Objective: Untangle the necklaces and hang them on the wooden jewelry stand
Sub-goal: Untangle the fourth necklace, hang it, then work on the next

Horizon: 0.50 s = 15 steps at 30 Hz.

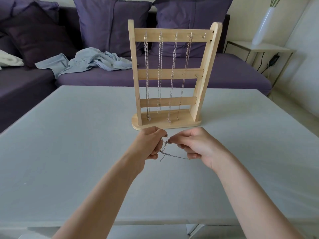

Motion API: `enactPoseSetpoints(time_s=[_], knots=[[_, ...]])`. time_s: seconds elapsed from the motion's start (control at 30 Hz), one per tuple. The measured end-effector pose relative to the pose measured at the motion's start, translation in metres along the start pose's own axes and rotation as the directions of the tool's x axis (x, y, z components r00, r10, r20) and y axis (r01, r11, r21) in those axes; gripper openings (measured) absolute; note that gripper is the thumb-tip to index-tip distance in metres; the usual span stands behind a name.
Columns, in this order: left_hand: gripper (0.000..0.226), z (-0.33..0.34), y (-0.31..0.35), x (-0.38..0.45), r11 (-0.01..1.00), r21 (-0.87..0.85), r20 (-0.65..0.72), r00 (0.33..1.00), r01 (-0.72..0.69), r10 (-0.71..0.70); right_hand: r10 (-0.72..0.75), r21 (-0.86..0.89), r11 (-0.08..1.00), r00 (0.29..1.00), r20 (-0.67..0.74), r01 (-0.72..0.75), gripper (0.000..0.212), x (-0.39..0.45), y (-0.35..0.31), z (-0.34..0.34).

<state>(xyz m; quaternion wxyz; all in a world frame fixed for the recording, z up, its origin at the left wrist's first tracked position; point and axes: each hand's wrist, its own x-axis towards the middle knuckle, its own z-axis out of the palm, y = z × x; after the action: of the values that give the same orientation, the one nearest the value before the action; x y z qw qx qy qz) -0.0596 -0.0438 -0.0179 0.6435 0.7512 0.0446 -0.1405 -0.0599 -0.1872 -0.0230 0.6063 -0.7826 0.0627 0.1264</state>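
A wooden jewelry stand (170, 78) stands upright on the grey table (77, 144), just beyond my hands. Several silver necklaces (159, 73) hang from hooks on its top bar; the hook at the far right is bare. In front of the stand's base, my left hand (148, 144) and my right hand (195, 145) both pinch a thin silver chain (172, 155) above the table. The chain bunches between my fingertips, and a strand sags across from hand to hand. A short end dangles below my left hand.
A purple sofa (155, 78) with cushions runs behind the table, with a crumpled light-blue cloth (89, 62) on its seat. A white vase (262, 26) stands on a side table at the back right.
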Motion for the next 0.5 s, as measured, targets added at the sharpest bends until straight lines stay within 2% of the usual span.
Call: enactPoseSetpoints(time_s=[0.13,0.27,0.37,0.5], knots=[[0.015,-0.0021,-0.0001,0.0008,1.000,-0.030,-0.013,1.000,-0.007,0.006,0.010,0.037,0.999,0.999,-0.044,-0.008,0.010,0.0007,0.0000,-0.0015],[0.016,-0.0037,0.0009,0.0022,0.996,-0.073,-0.038,0.998,-0.056,0.054,0.065,-0.017,0.998,0.995,0.071,-0.064,0.018,-0.0018,-0.0034,0.0011],[0.017,-0.0041,0.0009,0.0019,0.993,-0.090,-0.029,0.996,-0.082,0.079,0.058,0.020,0.998,0.986,0.156,-0.062,0.023,-0.0040,-0.0043,0.0040],[0.017,-0.0045,0.0005,0.0022,0.991,-0.098,-0.029,0.996,-0.090,0.088,0.027,0.117,0.993,0.997,0.073,-0.035,0.018,-0.0023,-0.0044,0.0019]])
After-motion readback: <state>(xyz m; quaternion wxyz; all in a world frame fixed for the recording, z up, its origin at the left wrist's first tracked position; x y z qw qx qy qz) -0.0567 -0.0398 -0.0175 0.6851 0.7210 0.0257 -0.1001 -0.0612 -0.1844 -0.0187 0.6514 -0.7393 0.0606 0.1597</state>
